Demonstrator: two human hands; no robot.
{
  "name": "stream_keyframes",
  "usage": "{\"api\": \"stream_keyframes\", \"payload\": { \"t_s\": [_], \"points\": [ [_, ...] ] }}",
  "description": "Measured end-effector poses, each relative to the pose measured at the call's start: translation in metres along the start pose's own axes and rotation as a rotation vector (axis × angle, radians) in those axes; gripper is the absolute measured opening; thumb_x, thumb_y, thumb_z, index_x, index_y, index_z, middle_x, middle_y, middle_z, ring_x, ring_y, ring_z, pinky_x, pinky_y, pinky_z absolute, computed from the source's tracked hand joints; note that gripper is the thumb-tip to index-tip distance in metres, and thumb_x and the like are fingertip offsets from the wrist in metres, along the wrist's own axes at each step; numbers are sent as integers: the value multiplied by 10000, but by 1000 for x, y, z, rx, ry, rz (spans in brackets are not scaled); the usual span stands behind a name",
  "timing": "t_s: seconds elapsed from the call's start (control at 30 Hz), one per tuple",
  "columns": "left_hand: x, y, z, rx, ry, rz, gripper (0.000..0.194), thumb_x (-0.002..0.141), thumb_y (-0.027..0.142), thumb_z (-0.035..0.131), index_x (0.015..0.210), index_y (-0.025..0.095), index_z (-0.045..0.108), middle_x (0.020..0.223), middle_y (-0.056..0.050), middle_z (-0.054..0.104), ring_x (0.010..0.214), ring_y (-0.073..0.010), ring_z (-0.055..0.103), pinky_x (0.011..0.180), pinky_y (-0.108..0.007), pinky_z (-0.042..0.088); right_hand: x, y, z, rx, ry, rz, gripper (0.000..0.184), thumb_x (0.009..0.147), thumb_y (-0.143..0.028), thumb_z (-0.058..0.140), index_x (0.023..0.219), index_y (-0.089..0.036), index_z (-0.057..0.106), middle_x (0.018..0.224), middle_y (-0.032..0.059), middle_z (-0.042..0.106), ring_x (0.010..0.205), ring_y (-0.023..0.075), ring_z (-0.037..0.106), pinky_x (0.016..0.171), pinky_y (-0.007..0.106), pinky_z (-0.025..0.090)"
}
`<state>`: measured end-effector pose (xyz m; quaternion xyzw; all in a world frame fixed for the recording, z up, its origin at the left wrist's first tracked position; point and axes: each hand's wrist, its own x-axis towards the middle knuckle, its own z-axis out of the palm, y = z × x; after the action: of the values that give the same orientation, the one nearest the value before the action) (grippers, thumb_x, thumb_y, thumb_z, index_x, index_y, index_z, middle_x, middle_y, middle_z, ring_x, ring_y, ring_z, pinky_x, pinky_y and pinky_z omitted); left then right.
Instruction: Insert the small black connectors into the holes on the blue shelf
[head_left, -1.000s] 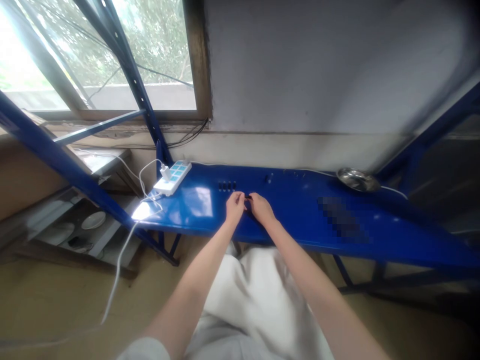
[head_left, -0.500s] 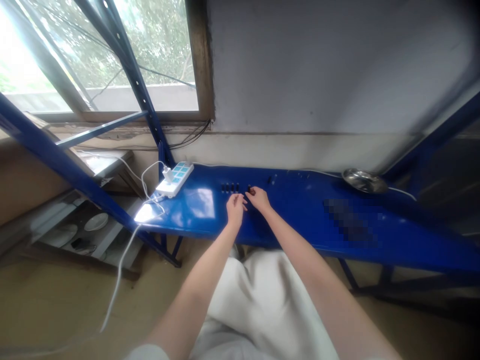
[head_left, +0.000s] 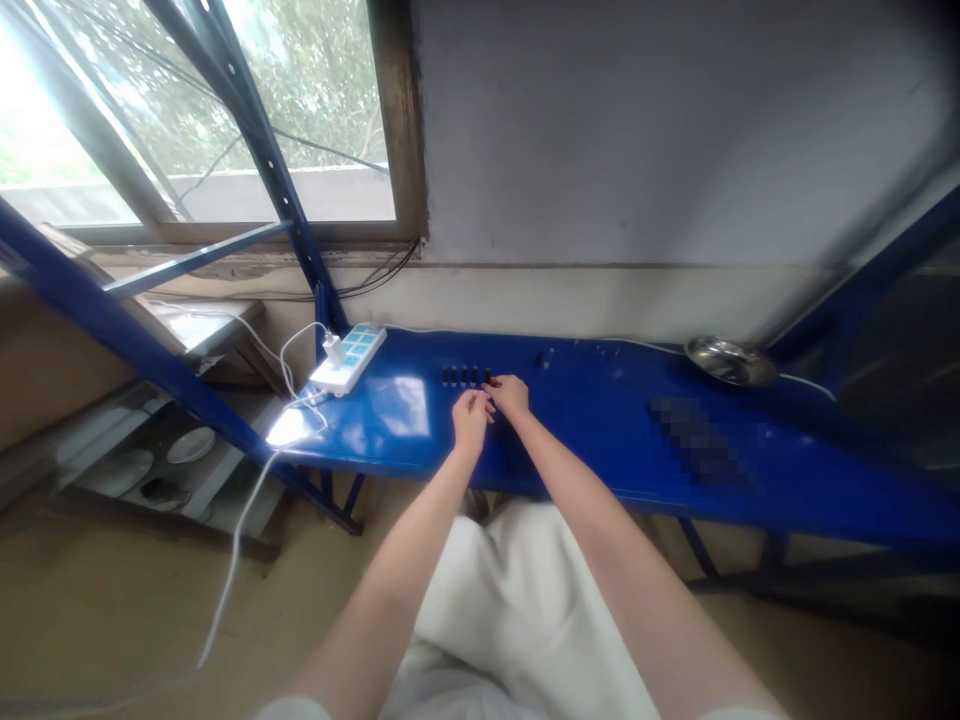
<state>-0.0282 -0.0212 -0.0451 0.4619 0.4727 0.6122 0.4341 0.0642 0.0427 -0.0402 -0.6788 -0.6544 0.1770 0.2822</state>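
Several small black pieces (head_left: 463, 377) with pale ends stand in a short row on the blue table (head_left: 600, 440); their kind is too small to make out. My right hand (head_left: 511, 396) pinches another small black piece (head_left: 488, 376) at the right end of that row. Just below, my left hand (head_left: 470, 418) has its fingers curled together close to the right fingertips. Whatever lies between the left fingers, if anything, cannot be made out. Farther back sit one dark piece (head_left: 539, 359) and a small clear piece (head_left: 549, 356).
A white power strip (head_left: 349, 360) with a plug and cable lies at the table's left end. On the right are a shiny metal dish (head_left: 727, 362) and a blurred-out dark object (head_left: 697, 440). Tiny bits lie near the back edge. Blue metal posts (head_left: 270, 150) frame the table.
My right hand has shifted slightly left with the small black piece, bringing it nearer the row. The left hand has stayed almost in place.
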Motion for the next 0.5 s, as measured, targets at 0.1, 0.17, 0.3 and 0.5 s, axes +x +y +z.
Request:
{"api": "stream_keyframes", "payload": {
  "t_s": [0.1, 0.17, 0.3, 0.5],
  "points": [
    [-1, 2, 0, -4, -4, -4, 135, 772, 230, 455, 710, 149, 544, 549, 23, 533, 428, -58, 469, 475, -189, 381, 1, -2, 0, -11, -6, -4, 241, 749, -339, 540, 880, -199, 687, 960, 64, 683, 900, 199, 624, 792, 298, 436],
    [-2, 3, -1, -4, -2, -7, 134, 770, 219, 453, 702, 149, 546, 545, 23, 529, 429, -60, 469, 476, -191, 381, 3, -1, -2, -18, -20, 4, 257, 719, -331, 576, 910, -191, 676, 971, 70, 676, 912, 206, 617, 797, 310, 438],
    [-3, 6, -1, 1, -8, -17, 148, 777, 229, 449, 710, 148, 552, 559, 18, 534, 437, -61, 470, 481, -194, 384, 14, 9, -22, 41, -146, -13, 355, 642, -309, 656, 955, -142, 652, 929, 87, 675, 835, 187, 628, 742, 268, 458],
    [-6, 12, -1, 25, -42, -40, 180, 793, 283, 457, 727, 151, 560, 580, 6, 550, 457, -66, 482, 500, -204, 396, 30, 58, -66, -57, -37, 167, 203, 744, -305, 540, 808, -157, 662, 845, 95, 676, 767, 205, 629, 666, 295, 456]
  ]
}}
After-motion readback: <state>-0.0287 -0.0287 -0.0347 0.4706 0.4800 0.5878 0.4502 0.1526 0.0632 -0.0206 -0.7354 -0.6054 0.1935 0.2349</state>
